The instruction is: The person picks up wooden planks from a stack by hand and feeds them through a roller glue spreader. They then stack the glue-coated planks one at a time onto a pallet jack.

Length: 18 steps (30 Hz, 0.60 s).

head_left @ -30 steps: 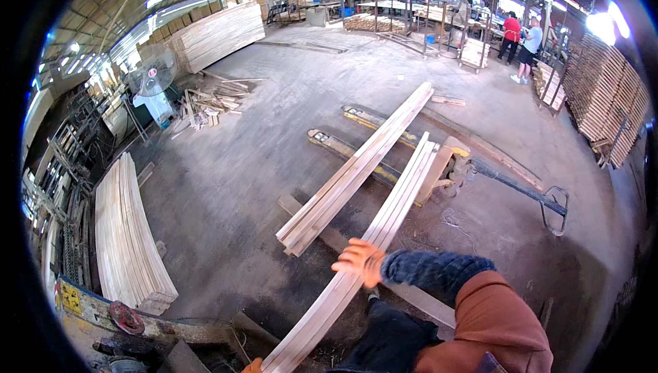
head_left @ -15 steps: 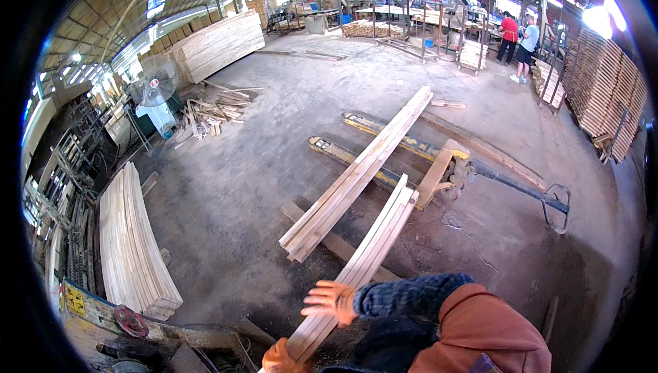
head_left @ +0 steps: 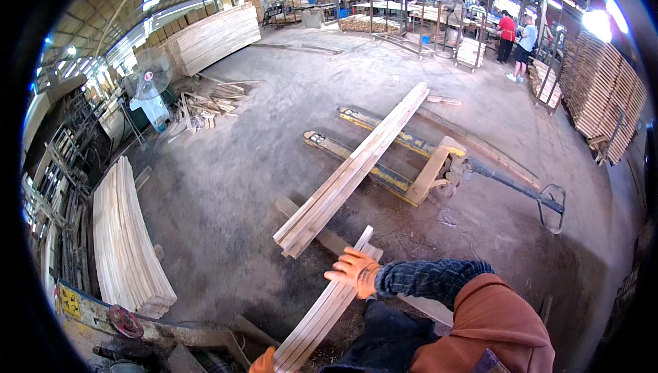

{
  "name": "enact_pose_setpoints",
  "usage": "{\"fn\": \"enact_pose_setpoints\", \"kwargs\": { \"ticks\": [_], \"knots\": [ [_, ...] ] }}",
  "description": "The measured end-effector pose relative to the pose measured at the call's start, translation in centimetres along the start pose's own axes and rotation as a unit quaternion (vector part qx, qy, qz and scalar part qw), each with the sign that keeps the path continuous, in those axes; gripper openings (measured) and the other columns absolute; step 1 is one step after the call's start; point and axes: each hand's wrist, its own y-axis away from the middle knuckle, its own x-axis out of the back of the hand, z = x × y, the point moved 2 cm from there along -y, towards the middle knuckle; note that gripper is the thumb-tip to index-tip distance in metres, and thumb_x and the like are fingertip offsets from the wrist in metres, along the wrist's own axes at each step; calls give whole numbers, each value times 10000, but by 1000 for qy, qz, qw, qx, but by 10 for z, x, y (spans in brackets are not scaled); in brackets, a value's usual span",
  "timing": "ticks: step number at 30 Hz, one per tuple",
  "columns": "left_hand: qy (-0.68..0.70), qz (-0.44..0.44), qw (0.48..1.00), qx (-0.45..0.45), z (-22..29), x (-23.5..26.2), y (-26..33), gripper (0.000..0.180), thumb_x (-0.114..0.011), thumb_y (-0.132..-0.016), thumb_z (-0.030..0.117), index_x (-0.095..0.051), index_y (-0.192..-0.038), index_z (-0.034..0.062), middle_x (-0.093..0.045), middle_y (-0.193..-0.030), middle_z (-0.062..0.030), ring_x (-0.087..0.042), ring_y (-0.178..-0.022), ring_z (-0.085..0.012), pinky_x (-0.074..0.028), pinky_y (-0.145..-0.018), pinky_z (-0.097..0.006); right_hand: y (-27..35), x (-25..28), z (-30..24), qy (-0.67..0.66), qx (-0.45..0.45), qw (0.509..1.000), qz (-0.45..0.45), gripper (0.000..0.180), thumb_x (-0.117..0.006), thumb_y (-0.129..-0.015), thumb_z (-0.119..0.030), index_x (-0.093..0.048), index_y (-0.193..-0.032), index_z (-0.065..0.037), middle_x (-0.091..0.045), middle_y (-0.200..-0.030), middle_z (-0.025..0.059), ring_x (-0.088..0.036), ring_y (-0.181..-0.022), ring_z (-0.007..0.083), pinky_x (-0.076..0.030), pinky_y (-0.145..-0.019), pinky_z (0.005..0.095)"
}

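A bundle of long pale wooden boards (head_left: 321,325) slants from the bottom edge up towards the middle of the view. My right hand (head_left: 358,271) lies across it near its far end, with the fingers bent over the boards. At the bottom edge my left hand (head_left: 263,361) grips the side of the bundle's near end; only part of that hand shows. Just beyond, a second stack of long boards (head_left: 353,171) rests across the forks of a yellow pallet truck (head_left: 432,174) and a wooden beam (head_left: 329,239) on the floor.
Left of me lies a thick board stack (head_left: 130,243), beside machinery with a red handwheel (head_left: 126,321). A fan (head_left: 149,78) and scrap wood (head_left: 205,106) are farther back. The truck's handle (head_left: 552,207) reaches right. Two people (head_left: 515,41) stand near tall stacked timber (head_left: 603,85).
The held boards have slid towards me, down and left, away from the pallet truck. My right hand now sits closer to their far end; my left hand has moved lower, partly out of view.
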Motion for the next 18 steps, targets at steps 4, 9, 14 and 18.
{"fn": "enact_pose_setpoints", "kwargs": {
  "ticks": [4,9,14,18],
  "knots": [
    [-56,-38,995,-72,43,-39,-88,1005,-901,-547,594,-543,-1322,64,-718,-1108,-149,-714,-1043,-329,-560,-941,-427,-29,4,-51,-25,79,997,-6,1023,-809,-658,-271,-384,-1580,-145,-582,-1335,167,-526,-1277,362,-203,-1255,531],
    [-30,-5,997,-64,76,-37,-106,993,-891,-549,576,-556,-1313,38,-720,-1117,-172,-717,-1046,-329,-567,-938,-432,-47,6,-81,-122,206,970,33,907,-745,-743,-245,-400,-1565,-81,-531,-1498,192,-513,-1380,330,-295,-1227,505],
    [-3,-47,999,-12,21,-8,-65,988,-875,-563,541,-571,-1339,10,-692,-1186,-234,-687,-1084,-383,-548,-975,-464,-35,45,-25,-269,128,938,178,711,-777,-796,-347,-546,-1397,-47,-618,-1330,203,-602,-1244,371,-496,-1059,471],
    [65,-116,989,58,-6,22,-44,989,-889,-583,594,-616,-1326,1,-693,-1216,-244,-672,-1153,-394,-526,-1017,-467,-5,12,60,-260,-161,928,213,666,-756,-867,-393,-554,-1389,-31,-603,-1375,229,-584,-1279,404,-478,-1084,459]
  ]
}}
